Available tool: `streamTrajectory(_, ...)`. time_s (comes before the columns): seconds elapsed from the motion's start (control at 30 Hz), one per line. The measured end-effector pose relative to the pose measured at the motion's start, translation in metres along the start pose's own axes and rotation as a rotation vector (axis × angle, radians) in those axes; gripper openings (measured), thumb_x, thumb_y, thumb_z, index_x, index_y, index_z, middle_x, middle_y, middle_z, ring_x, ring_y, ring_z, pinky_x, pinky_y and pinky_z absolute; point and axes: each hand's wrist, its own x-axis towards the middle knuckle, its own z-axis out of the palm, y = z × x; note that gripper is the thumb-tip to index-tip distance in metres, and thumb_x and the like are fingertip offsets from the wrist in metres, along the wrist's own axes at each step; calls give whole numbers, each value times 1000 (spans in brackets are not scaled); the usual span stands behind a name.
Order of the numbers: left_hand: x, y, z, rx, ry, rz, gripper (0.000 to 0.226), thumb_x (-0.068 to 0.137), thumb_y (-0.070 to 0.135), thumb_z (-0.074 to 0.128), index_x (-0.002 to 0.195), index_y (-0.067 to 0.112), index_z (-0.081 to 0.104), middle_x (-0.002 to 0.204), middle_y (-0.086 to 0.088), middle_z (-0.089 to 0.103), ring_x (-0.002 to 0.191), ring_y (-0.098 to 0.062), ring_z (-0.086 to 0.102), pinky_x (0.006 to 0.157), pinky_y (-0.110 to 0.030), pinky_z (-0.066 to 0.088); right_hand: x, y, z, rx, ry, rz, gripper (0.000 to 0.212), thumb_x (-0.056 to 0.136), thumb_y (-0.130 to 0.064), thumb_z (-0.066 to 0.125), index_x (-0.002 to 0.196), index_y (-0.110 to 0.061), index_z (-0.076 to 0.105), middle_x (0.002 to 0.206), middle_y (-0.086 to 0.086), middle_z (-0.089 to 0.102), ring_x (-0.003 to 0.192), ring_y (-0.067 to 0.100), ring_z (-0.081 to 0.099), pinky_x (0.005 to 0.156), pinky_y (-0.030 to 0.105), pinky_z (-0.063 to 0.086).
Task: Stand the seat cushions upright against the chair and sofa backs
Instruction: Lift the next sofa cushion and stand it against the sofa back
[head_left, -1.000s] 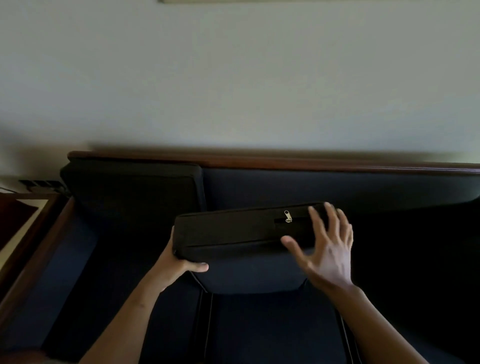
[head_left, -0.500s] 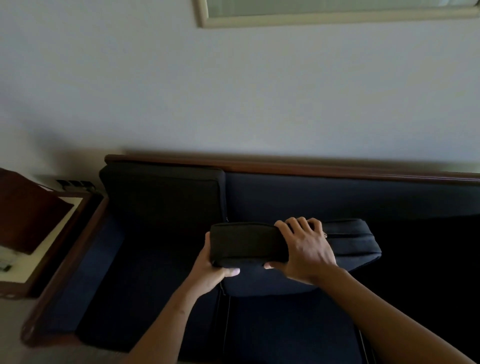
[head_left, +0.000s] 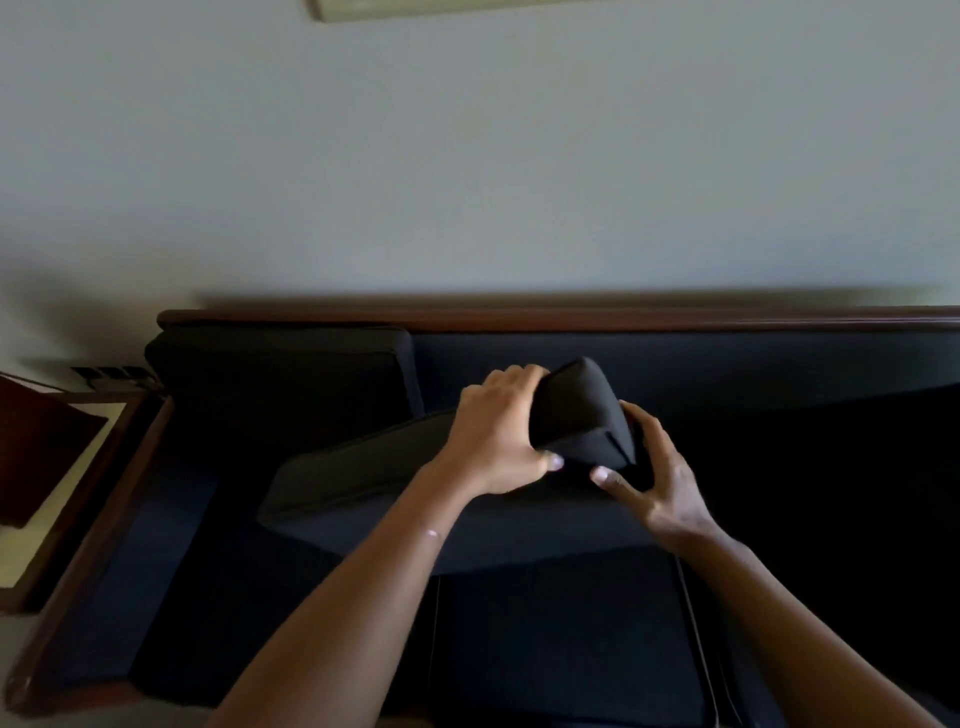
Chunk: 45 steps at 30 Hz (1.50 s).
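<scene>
A dark seat cushion (head_left: 363, 473) is lifted off the middle of the dark blue sofa (head_left: 727, 374), tilted with its right corner raised. My left hand (head_left: 498, 431) grips that raised corner from the left, fingers over the top edge. On the corner's right side my right hand (head_left: 649, 473) holds it, thumb underneath. Another dark cushion (head_left: 280, 374) stands upright against the sofa back at the left end.
The sofa has a wooden top rail (head_left: 519, 318) against a pale wall and a wooden left arm (head_left: 93, 530). A side table (head_left: 62, 499) with a dark object stands left of it. A picture frame edge (head_left: 415, 6) shows at the top.
The cushion has been turned, so its right corner now rises toward the sofa back. Both hands have shifted right to that corner, and my view moved slightly right.
</scene>
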Motion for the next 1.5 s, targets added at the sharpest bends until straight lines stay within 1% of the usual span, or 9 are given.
streamTrajectory(0.13, -4, -12, 95, 98, -129, -25, 85, 70, 47, 86, 143, 25, 47, 128, 2, 56, 118, -23, 53, 106, -50, 39, -5, 21, 30, 139, -102, 173, 86, 86, -81, 49, 158, -38, 29, 158, -5, 40, 142, 16, 43, 115, 46, 41)
streamTrajectory(0.27, -5, -9, 146, 93, -127, 31, 94, 74, 57, 80, 153, 24, 42, 141, -1, 54, 131, -25, 49, 119, -54, 28, -5, 48, 33, 42, 169, 376, 58, 100, -57, 45, 152, -32, 39, 148, 4, 51, 128, 26, 55, 100, 45, 51)
streamTrajectory(0.4, -28, -39, 158, 170, -164, 14, 97, 84, 67, 62, 164, 26, 26, 161, -2, 37, 152, -26, 29, 129, -56, 8, -15, 85, 14, -169, 176, 530, 52, 107, -45, 42, 155, -30, 31, 152, 10, 49, 122, 36, 60, 89, 47, 53)
streamTrajectory(0.57, -68, -89, 144, 225, -70, -65, 70, 100, 48, 43, 166, 30, 27, 166, -7, 35, 156, -30, 26, 128, -59, 7, -21, 89, 28, -308, 238, 438, 58, 106, -46, 41, 159, -25, 28, 153, 12, 49, 115, 41, 65, 83, 50, 56)
streamTrajectory(0.73, -93, -144, 121, 355, 56, -381, 58, 110, 48, 23, 162, 27, 39, 163, -16, 43, 155, -38, 30, 122, -71, 13, -13, 82, 43, -358, 375, 416, 55, 106, -39, 45, 157, -22, 36, 150, 13, 53, 119, 43, 62, 84, 53, 55)
streamTrajectory(0.93, -90, -179, 96, 326, 153, -689, 52, 108, 51, 39, 153, 29, 49, 160, -25, 38, 146, -50, 37, 107, -78, 31, 1, 76, 49, -385, 432, 450, 52, 107, -40, 44, 157, -26, 39, 149, 10, 54, 120, 42, 61, 87, 55, 53)
streamTrajectory(1.07, -81, -191, 94, 64, 389, -764, 55, 102, 52, 57, 150, 24, 57, 145, -23, 46, 122, -40, 57, 91, -56, 56, 11, 75, 50, -361, 473, 504, 53, 107, -44, 45, 157, -27, 39, 147, 10, 57, 121, 42, 60, 90, 55, 51)
streamTrajectory(1.2, -69, -191, 94, -369, 557, -959, 83, 91, 60, 72, 157, 19, 43, 149, -13, 52, 130, -29, 57, 94, -35, 49, 19, 76, 51, -169, 601, 664, 62, 96, -65, 51, 146, -28, 53, 136, 11, 64, 124, 36, 60, 102, 53, 48)
streamTrajectory(1.5, -8, -156, 102, -440, 661, -1061, 81, 88, 51, 77, 154, 17, 46, 150, -15, 52, 135, -36, 53, 103, -51, 51, 51, 78, 12, 82, 763, 805, 51, 94, -53, 63, 131, -20, 69, 126, 12, 70, 124, 33, 61, 105, 44, 48)
